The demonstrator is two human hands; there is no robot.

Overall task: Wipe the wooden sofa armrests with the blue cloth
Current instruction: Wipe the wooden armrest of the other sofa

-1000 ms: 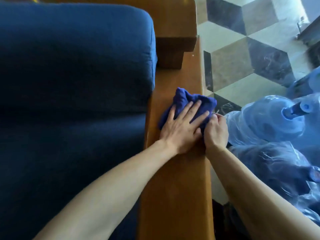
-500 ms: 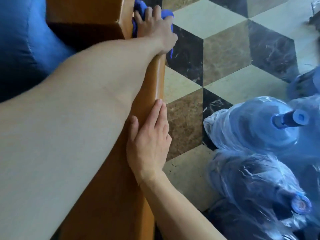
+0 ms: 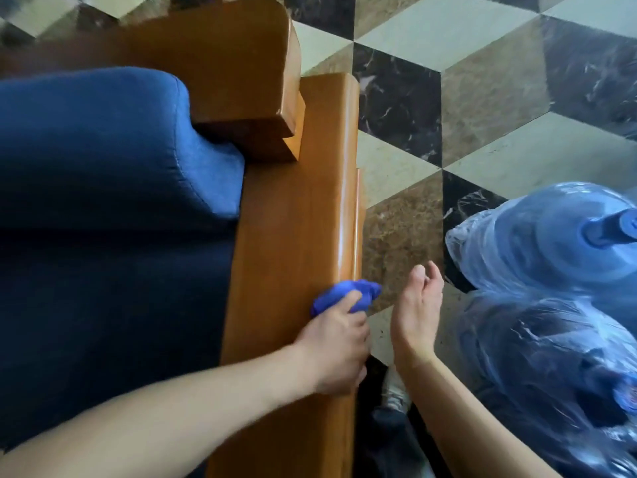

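Left hand [image 3: 336,346] grip bunches blue cloth [image 3: 344,296] on armrest [image 3: 296,236]; right hand [image 3: 415,315] open beside plastic-wrapped water bottles [image 3: 551,253]

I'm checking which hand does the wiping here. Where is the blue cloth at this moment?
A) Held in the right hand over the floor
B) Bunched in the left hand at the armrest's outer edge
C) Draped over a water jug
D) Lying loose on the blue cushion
B: the blue cloth is bunched in the left hand against the wooden armrest; the right hand is open and empty.
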